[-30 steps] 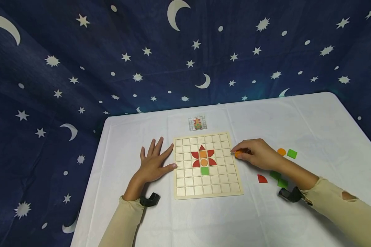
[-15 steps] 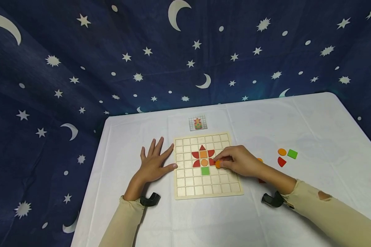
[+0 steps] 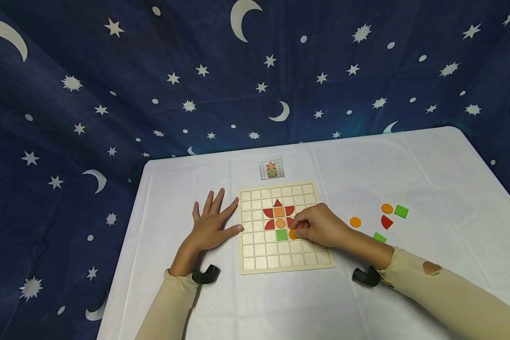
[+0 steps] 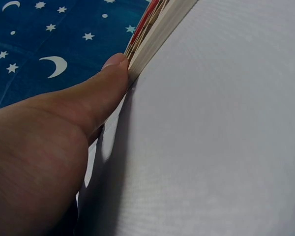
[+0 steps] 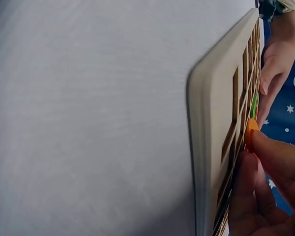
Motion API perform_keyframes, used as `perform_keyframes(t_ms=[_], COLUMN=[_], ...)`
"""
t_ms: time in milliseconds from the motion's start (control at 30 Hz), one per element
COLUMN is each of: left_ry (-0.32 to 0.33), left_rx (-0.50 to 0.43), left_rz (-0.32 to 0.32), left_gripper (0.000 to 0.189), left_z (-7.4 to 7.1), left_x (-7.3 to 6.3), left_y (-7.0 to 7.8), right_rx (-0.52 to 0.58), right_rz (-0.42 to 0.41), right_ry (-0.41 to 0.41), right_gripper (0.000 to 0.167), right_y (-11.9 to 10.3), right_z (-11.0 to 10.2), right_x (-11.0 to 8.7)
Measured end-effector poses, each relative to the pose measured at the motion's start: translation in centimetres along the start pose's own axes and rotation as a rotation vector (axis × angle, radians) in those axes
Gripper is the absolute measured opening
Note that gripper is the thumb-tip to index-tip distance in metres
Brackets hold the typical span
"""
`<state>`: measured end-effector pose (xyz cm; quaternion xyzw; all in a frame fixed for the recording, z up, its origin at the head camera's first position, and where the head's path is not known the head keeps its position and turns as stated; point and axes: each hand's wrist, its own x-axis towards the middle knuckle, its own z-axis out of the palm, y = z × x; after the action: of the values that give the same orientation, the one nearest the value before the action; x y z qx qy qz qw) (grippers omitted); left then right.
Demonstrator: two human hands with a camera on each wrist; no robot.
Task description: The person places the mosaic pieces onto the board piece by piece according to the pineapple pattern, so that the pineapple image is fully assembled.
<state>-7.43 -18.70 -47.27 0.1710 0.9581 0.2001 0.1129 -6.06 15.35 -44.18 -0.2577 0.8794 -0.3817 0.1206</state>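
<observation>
A wooden grid board [image 3: 255, 262] lies on the table, with red, orange and green tiles set in its middle cells. My right hand [image 3: 323, 226] pinches an orange tile [image 3: 293, 234] over the cell just right of the green square tile [image 3: 282, 235]. In the right wrist view, thumb and fingers hold that orange tile [image 5: 250, 132] at the grid; part of it is covered by the thumb. My left hand [image 3: 212, 226] lies spread on the cloth, its thumb touching the board's left edge. The left wrist view shows the thumb [image 4: 101, 91] against that edge.
Loose tiles lie right of the board: an orange round tile [image 3: 355, 222], another orange tile [image 3: 387, 208], a red quarter-circle tile [image 3: 386, 222] and green tiles [image 3: 401, 211]. A small pattern card [image 3: 271, 169] lies behind the board. A starry curtain [image 3: 221, 104] hangs behind the table.
My right hand has carried the orange tile leftward from the board's right edge to the cell beside the green square. The left hand has stayed in place.
</observation>
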Motion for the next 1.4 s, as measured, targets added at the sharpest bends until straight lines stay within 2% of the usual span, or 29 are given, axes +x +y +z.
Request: perform_keyframes(t_ms=[267, 533, 900, 1200, 1400], left_ry=[-0.005, 0.004, 0.001, 0.002, -0.001], left_rx=[-0.004, -0.005, 0.001, -0.003, -0.009], left_rz=[-0.003, 0.004, 0.002, -0.001, -0.001], left_gripper=[0.082, 0.082, 0.083, 0.082, 0.082], left_z=[0.0, -0.1, 0.1, 0.0, 0.0], left_x=[0.0, -0.1, 0.0, 0.0, -0.1], left_y=[0.0, 0.0, -0.1, 0.0, 0.1], right_rx=[-0.041, -0.138, -0.106, -0.128, -0.123], right_rz=[0.018, -0.022, 0.019, 0.017, 0.028], right_ry=[0.024, 0.011, -0.052, -0.028, -0.024], right_gripper=[0.010, 0.010, 0.011, 0.012, 0.011], right_y=[-0.2, -0.4, 0.0, 0.1, 1.3], right_z=[0.5, -0.3, -0.9, -0.7, -2.7], right_x=[0.2, 0.3, 0.1, 0.0, -0.9])
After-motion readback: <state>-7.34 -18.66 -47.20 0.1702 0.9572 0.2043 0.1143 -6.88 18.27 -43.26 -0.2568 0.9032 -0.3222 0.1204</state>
